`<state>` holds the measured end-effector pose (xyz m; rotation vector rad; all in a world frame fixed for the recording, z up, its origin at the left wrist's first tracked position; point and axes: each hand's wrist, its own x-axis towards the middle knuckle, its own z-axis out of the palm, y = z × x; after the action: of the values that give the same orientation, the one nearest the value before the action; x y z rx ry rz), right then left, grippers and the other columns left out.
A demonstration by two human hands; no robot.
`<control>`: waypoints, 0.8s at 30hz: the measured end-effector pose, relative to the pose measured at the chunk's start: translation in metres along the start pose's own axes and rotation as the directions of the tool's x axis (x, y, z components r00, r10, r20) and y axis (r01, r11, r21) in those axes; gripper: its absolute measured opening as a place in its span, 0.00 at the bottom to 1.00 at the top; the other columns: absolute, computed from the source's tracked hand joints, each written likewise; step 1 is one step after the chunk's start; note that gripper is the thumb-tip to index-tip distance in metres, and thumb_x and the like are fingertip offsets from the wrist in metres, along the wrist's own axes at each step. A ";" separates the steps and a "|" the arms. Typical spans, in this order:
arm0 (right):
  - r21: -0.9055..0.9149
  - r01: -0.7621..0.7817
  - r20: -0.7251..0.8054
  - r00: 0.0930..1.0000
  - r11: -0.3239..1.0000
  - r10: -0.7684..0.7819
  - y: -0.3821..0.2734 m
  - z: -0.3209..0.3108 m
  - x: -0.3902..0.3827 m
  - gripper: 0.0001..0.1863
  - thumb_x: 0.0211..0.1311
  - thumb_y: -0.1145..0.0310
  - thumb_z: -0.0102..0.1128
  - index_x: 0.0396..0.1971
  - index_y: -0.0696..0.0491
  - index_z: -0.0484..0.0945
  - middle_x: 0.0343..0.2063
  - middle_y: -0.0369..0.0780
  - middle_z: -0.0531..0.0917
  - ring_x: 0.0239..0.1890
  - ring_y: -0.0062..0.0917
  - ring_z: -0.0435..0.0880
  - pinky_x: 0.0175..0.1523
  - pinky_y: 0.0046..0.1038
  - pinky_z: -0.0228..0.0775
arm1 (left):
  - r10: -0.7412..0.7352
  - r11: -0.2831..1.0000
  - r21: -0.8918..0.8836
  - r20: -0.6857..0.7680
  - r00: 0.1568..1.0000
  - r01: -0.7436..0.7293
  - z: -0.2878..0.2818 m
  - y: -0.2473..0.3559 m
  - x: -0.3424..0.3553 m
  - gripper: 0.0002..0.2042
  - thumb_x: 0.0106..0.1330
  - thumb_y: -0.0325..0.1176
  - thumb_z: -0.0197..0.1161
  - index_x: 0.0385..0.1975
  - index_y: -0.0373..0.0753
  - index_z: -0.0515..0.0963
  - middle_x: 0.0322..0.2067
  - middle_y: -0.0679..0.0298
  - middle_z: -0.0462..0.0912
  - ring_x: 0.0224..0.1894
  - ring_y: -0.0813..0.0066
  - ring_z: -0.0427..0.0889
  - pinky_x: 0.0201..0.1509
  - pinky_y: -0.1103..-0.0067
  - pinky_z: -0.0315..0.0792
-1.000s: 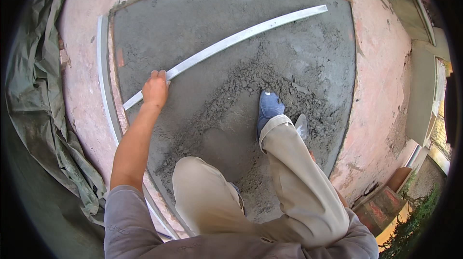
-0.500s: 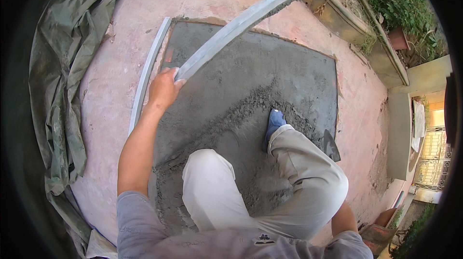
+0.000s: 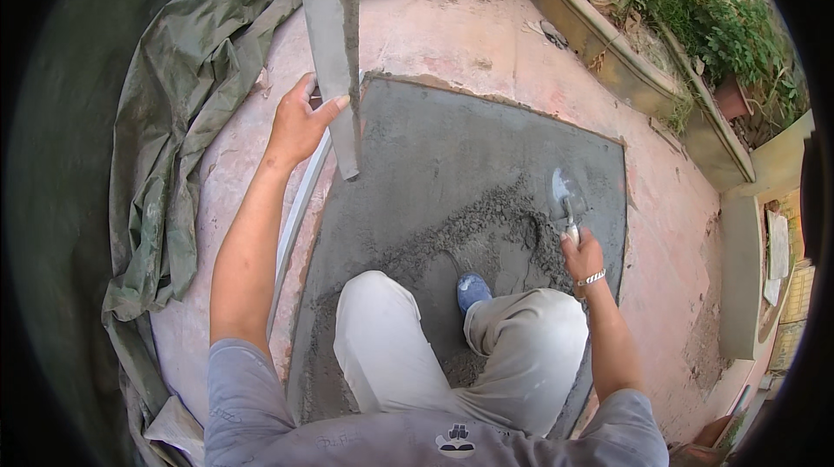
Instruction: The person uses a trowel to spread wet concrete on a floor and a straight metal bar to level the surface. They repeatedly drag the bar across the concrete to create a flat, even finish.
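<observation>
My left hand (image 3: 298, 126) grips a long grey metal straightedge (image 3: 328, 24), thumb on one side and fingers round the other. It is raised, its lower end over the left edge of a wet grey mortar patch (image 3: 434, 141) and its far end out of the frame. A crust of mortar clings along one edge. At the patch's right side my right hand (image 3: 584, 260) is closed round the handle of a trowel (image 3: 563, 189). The shiny blade lies at the smoothed mortar; I cannot tell how firmly it touches. Crumbly mortar (image 3: 491, 217) forms a ridge before my foot.
A second metal bar (image 3: 301, 211) lies along the patch's left border. Pinkish floor (image 3: 669, 232) surrounds the mortar. A crumpled green tarp (image 3: 174, 154) runs down the left. A low planter wall (image 3: 608, 33) with plants borders the far right. My blue-covered foot (image 3: 472, 291) stands in the mortar.
The straightedge has swung from a rightward slant to nearly straight ahead. My right hand has come into view and picked up the trowel, which lay at the patch's right edge.
</observation>
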<state>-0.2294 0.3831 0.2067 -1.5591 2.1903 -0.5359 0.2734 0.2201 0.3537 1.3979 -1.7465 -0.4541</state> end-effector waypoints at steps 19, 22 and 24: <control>0.127 0.409 0.391 0.817 0.904 -0.424 -0.094 0.133 0.078 0.17 0.67 0.63 0.57 0.42 0.61 0.67 0.27 0.49 0.82 0.24 0.37 0.86 0.30 0.37 0.77 | -0.325 0.768 -0.494 0.248 0.913 0.408 0.172 -0.023 0.004 0.21 0.67 0.32 0.67 0.59 0.36 0.74 0.47 0.63 0.84 0.46 0.75 0.82 0.44 0.78 0.80; 0.429 0.126 0.126 0.972 0.895 -0.197 -0.084 0.132 0.077 0.15 0.68 0.65 0.55 0.42 0.61 0.66 0.24 0.45 0.80 0.19 0.30 0.83 0.24 0.32 0.75 | -0.342 0.794 -0.418 0.293 0.893 0.442 0.182 -0.025 0.004 0.21 0.67 0.32 0.67 0.58 0.37 0.74 0.48 0.65 0.83 0.47 0.76 0.82 0.43 0.79 0.80; 0.641 0.051 -0.043 0.999 0.766 -0.031 -0.083 0.127 0.076 0.15 0.68 0.64 0.56 0.42 0.61 0.66 0.24 0.45 0.80 0.18 0.31 0.83 0.25 0.33 0.75 | -0.321 0.827 -0.357 0.335 0.886 0.434 0.182 -0.020 0.005 0.21 0.67 0.33 0.68 0.58 0.36 0.74 0.46 0.65 0.84 0.47 0.77 0.82 0.42 0.81 0.79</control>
<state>-0.1193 0.2762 0.1344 -1.2111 1.7040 -1.1852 0.1432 0.1702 0.2342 1.4050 -1.4329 -1.2156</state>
